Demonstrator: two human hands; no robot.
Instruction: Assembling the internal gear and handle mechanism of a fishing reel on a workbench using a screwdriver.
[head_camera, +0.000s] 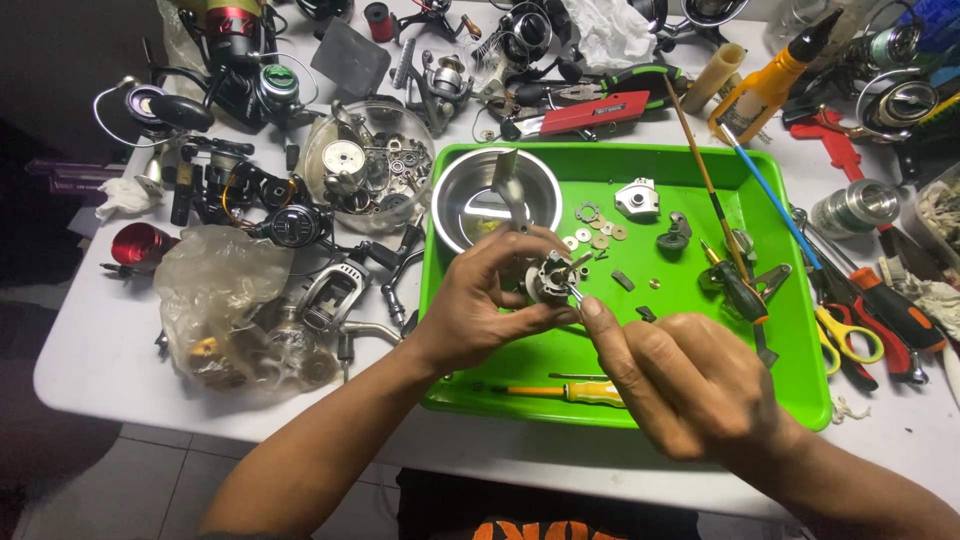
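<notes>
Holding a small grey reel body (548, 280) over the green tray (790, 390), we pinch it in our left hand (480, 300), its stem pointing toward one o'clock. Our right hand (690, 385) grips a thin metal tool (575, 293) touching it. At nine o'clock lies a crumpled clear plastic bag (225, 295); at twelve, a flat red box (590, 113).

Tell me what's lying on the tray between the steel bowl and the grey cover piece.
A few loose flat washers lie on the green tray between steel bowl and grey cover piece, in the head view.
</notes>
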